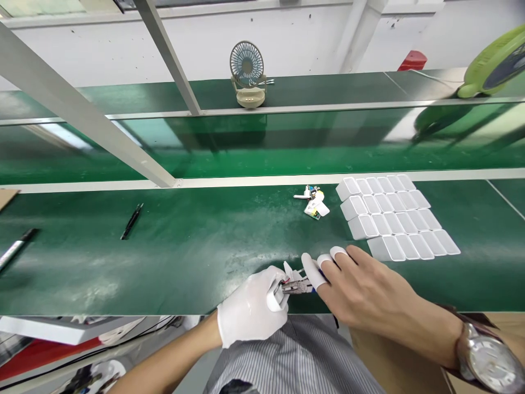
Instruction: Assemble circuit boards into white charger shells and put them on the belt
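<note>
My left hand (256, 303), in a white glove, is closed around a small white plastic housing (275, 298) with an open end. A bit of red wire shows at its opening. My right hand (361, 284), with white finger cots on some fingers, grips a pair of pliers (298, 286). The metal jaws reach into or against the opening of the housing; which of the two I cannot tell. Most of the pliers' handles are hidden under my right fingers. A thin white plastic piece (290, 271) sticks up beside the jaws.
Rows of white plastic housings (394, 216) stand at the right. A small pile of circuit parts (315, 202) lies left of them. Black tweezers (132, 221) and a marker-like stick (17, 249) lie at the left. Beyond the rail (254, 180), a small fan (247, 71) stands on a shelf.
</note>
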Available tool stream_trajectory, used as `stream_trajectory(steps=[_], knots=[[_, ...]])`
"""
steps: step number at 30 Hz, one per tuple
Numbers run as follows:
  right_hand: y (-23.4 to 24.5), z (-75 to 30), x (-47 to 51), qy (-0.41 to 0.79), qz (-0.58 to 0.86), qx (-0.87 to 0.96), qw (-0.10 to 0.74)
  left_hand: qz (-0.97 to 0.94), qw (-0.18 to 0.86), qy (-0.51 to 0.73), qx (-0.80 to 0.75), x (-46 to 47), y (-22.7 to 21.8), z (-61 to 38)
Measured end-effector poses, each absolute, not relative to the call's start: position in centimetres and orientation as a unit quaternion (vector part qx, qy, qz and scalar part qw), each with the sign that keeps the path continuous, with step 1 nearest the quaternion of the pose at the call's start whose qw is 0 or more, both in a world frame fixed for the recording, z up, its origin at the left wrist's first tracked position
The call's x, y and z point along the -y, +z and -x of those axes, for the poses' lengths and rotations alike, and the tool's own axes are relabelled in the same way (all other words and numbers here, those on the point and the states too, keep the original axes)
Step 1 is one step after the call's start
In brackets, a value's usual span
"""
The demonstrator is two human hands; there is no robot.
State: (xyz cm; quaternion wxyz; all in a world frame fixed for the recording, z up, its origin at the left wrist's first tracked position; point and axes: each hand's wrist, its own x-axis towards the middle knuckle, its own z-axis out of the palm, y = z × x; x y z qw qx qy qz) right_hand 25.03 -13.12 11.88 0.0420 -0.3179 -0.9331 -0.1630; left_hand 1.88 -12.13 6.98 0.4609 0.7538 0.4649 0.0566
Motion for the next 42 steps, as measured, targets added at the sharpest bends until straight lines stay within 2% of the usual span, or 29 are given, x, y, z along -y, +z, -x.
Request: stream_trajectory(steps=[5,12,24,28,35,42], knots=[[11.8,-24.9,13.0,-0.166,0.302,0.937,0.058,-0.751,0.465,0.071,-0.464,12.4,6.6,-1.8],[11.8,-24.9,13.3,-0.179,0.305,0.935,0.006,-0.754,0.445,0.046,-0.480,12.5,6.7,-2.0],[11.7,-24.3,13.4,-0.154,0.313,0.937,0.038,-0.745,0.468,0.038,-0.474,12.4,6.7,-2.0],[11.4,-24.1,13.6,-0.198,0.287,0.937,0.010,-0.741,0.475,0.029,-0.473,12.4,6.9,-2.0],[11.6,-23.8,13.4,-0.248,0.263,0.932,0.009,-0.753,0.473,0.003,-0.458,12.2,8.1,-2.6],[10.7,-24.1,13.2,-0.211,0.300,0.930,0.023,-0.763,0.471,-0.011,-0.443,12.1,8.9,-3.1]])
